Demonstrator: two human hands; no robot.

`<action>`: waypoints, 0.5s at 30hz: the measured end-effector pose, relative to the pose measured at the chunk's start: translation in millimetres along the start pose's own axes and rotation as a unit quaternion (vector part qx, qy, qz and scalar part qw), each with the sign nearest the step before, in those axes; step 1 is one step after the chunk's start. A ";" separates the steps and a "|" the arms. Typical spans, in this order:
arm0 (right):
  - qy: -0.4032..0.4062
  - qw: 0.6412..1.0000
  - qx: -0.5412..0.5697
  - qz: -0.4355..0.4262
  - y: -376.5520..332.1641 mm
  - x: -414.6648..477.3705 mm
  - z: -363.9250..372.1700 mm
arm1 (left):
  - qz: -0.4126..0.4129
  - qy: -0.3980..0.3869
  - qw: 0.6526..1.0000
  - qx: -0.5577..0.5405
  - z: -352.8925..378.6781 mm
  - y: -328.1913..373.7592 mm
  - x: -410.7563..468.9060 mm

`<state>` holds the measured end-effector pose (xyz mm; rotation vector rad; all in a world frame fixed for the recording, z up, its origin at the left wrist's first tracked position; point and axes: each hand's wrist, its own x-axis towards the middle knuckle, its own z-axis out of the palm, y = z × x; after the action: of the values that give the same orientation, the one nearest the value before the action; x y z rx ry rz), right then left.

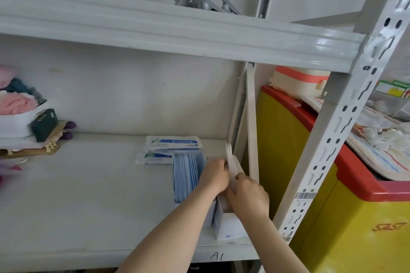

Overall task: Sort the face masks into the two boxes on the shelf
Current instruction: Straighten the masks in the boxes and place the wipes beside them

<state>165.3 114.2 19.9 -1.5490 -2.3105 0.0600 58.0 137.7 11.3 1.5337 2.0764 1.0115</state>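
Observation:
Two open boxes stand side by side at the right end of the white shelf [77, 195]. The left box [209, 213] is packed with upright blue face masks [185, 175]. The right box [230, 226] holds a stack of white face masks [230, 157] standing on edge. My left hand [214, 175] presses against the left face of the white stack. My right hand [248, 195] grips the stack from the near side, fingers curled round it. Behind the boxes lie two sealed mask packets [173, 142] with blue print.
A white upright [346, 131] of the rack stands just right of the boxes. Beyond it is a yellow and red chest [359, 217] with cloths on top. At the shelf's far left sit a white container of pink fabric [17, 115] and a dark small box [44, 124].

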 end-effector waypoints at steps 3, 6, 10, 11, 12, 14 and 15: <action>-0.030 0.999 -0.019 0.024 -1.4 2.8 -4.9 | 0.016 -0.040 0.995 0.093 0.1 -5.4 -6.0; -0.022 0.999 -0.019 0.039 -5.1 12.9 -20.9 | 0.053 -0.032 0.983 0.174 4.6 -11.8 -8.6; -0.074 0.994 -0.066 0.034 -7.6 25.3 -38.4 | 0.039 -0.020 0.984 0.174 12.0 -14.5 -3.7; -0.096 0.992 -0.076 0.029 -8.6 26.1 -40.2 | 0.035 -0.019 0.984 0.175 14.2 -15.4 -2.2; -0.114 0.989 -0.090 0.025 -9.4 27.1 -40.4 | 0.030 -0.018 0.984 0.176 16.3 -16.1 -1.4; -0.127 0.985 -0.112 0.020 -10.8 29.7 -37.8 | 0.028 -0.017 0.983 0.182 19.4 -18.5 1.2; -0.125 0.985 -0.116 0.017 -12.2 31.1 -35.0 | 0.030 -0.017 0.983 0.183 20.0 -19.3 1.8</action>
<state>155.0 131.8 63.8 -1.7851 -2.5609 -0.0083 57.7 143.0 -16.1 1.7798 2.2974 0.6392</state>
